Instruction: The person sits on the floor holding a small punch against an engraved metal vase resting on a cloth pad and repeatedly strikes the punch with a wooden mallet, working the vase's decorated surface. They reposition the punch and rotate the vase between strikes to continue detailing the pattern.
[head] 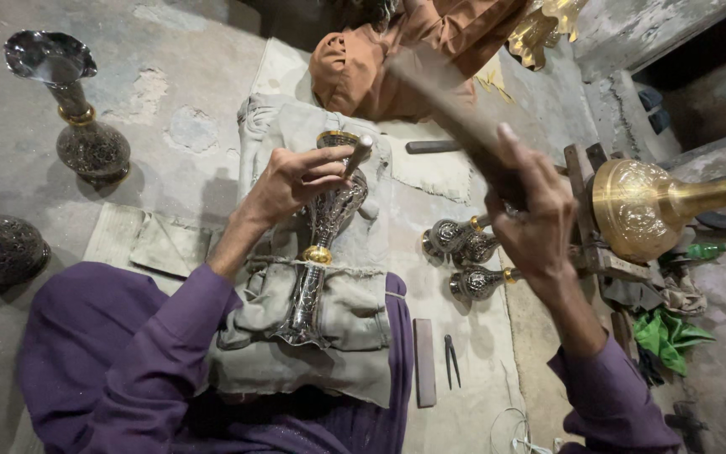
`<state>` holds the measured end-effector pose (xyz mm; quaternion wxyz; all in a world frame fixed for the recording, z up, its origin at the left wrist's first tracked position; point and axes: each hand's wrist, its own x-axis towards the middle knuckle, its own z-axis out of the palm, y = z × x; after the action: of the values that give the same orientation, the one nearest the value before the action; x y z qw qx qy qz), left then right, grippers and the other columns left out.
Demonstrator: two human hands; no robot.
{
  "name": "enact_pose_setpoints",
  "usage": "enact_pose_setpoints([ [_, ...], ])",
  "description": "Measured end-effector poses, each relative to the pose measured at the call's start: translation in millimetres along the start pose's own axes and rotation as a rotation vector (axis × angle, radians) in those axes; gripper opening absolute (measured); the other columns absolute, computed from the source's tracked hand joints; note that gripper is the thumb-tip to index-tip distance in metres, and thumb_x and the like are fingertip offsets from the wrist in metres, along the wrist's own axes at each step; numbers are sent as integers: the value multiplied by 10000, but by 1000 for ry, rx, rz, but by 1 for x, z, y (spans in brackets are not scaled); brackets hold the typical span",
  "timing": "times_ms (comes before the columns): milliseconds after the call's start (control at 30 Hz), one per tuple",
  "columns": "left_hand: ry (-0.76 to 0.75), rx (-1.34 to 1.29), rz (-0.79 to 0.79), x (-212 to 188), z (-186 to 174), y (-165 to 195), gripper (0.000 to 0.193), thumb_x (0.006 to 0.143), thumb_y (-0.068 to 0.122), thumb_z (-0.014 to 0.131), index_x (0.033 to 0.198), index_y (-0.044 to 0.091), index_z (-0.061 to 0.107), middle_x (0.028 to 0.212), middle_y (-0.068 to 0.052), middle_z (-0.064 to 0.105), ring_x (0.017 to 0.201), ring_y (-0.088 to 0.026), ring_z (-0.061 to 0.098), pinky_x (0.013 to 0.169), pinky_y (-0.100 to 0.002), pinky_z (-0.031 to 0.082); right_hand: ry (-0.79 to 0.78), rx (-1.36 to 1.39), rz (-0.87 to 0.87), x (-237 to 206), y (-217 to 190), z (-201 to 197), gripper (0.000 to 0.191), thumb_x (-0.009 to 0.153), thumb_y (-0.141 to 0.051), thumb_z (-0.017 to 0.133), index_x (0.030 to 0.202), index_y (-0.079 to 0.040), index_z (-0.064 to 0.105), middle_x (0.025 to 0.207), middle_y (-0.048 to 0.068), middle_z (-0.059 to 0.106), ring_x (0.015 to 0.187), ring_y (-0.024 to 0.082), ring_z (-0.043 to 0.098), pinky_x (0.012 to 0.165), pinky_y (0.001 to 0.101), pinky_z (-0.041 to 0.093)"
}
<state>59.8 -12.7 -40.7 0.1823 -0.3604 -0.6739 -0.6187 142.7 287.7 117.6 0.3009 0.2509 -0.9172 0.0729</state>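
Rough grey concrete floor, patched and cracked, fills the view, with a person in purple sleeves seated on it and looking down at their own lap.

Left hand: closed around a thin metal punch, pinching it between thumb and fingers so its tip rests against the upper body of a silver engraved vase. The vase lies lengthwise under this hand on a folded grey cloth pad over the lap, its gold collar just below the hand and its flared foot toward the body.

Right hand: raised to the right of the vase, fist gripping a hammer whose head is blurred with motion above the punch.

The step in hand looks like chasing or engraving the vase's surface. The next strike calls for the hammer to land squarely on the punch head while the left hand holds the tip steady.

Just below the right hand lie small silver vases; beyond it a large brass vase rests on a wooden stand. Beside the lap lie a dark sharpening stone and dividers. Far left of the left hand stands a tall dark vase. Ahead sits another person in orange clothing.
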Motion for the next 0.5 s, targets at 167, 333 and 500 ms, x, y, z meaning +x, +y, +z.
enact_pose_setpoints([
  [167,-11,-6,-32,-1,0,0,471,914,115,791,1362,79,653,919,-16,794,776,-30,693,675,-244,596,-76,-286,-66,0,2,0,625,912,-31,771,1487,-207,599,1210,67,749,953,198,711,839,344,593],
  [333,-26,-4,-88,-1,-1,0,481,914,125,791,1374,88,656,916,-40,794,776,-54,670,684,-263,591,-77,-176,-32,0,-4,-1,665,816,-31,763,1446,-175,607,1265,109,724,1056,248,709,911,362,592],
  [500,-38,-33,-50,1,-3,2,460,935,129,757,1377,81,640,979,-57,801,849,-48,730,731,-255,610,6,71,23,1,-11,-1,636,905,-21,728,1507,-103,540,1355,148,658,1150,287,691,964,382,568],
])
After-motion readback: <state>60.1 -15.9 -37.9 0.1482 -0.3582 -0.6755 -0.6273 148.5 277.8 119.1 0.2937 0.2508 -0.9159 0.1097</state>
